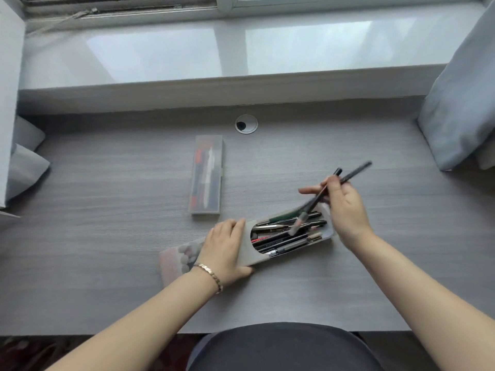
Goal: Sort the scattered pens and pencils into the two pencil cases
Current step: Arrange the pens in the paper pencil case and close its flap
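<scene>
1. Two dark pencils (316,202) are pinched between the thumb and fingers of the right hand (345,207). They slant down with their lower ends over the open case (328,228), which lies on the desk (107,210) near its front edge
2. That case looks crowded, so the pair may land across the heap rather than along it, then jut out or roll onto the desk
3. Letting both go at once from this slant could make one tip catch the rim and flip out
4. The left hand (227,247) lies flat over the case's covered end, fingers together, and steadies it; if it lifts, a nudge from the right could slide the case
5. Missorting is possible: whether the held pair are pens or pencils is unclear, and the closed case (207,175) sits well apart, farther back
6. Their lower ends are blurred, the right fingertips are hidden behind the hand, and the left hand covers part of a patterned sleeve (174,258) whose link to the case cannot be made out
</scene>
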Tool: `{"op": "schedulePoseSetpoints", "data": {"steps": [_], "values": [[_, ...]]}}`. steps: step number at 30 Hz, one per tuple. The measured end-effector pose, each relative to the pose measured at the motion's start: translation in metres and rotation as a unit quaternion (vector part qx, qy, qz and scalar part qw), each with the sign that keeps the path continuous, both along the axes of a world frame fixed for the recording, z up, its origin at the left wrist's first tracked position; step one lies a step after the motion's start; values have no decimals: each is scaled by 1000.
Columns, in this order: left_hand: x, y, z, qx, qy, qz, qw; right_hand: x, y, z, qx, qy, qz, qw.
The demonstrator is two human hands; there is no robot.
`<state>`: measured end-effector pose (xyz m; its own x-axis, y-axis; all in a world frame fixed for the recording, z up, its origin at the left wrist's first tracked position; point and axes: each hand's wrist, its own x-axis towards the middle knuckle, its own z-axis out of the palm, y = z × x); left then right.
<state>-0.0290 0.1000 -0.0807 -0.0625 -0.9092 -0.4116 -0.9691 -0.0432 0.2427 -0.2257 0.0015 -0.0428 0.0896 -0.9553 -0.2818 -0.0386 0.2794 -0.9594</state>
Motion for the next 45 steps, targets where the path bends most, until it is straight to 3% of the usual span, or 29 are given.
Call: {"op": "schedulePoseSetpoints", "data": {"steps": [5,7,8,9,11,14,16,21,23,27,32,38,43,45], "values": [[1,1,1,-8,22,17,1000,-4,-10,7,25,-84,21,996],[2,1,0,-6,24,19,1000,-8,-8,0,-29,3,101,994],[3,2,0,-6,27,21,999,-12,-8,-3,-90,108,166,976],[3,2,-1,-7,31,24,999,-17,-6,-6,-155,231,241,930],[4,1,-1,-9,41,31,999,-21,1,-12,-237,419,343,806],[4,1,0,-9,45,38,998,-21,10,-29,-356,522,367,683],[4,2,-1,-11,47,43,998,-18,11,-41,-428,526,354,644],[2,2,-1,-10,42,49,998,16,17,-56,-506,482,365,615],[2,2,-1,-7,47,53,997,33,22,-59,-503,454,381,629],[4,2,-1,-5,44,47,998,35,26,-56,-399,366,399,740],[4,2,-4,-18,50,46,998,-13,31,-48,-318,404,244,822],[5,3,-4,-23,38,39,998,-19,53,-46,-274,508,219,787],[3,3,-1,-22,35,39,998,3,70,-54,-286,477,263,789],[3,3,-2,-28,38,39,998,1,67,-54,-283,447,260,808]]}}
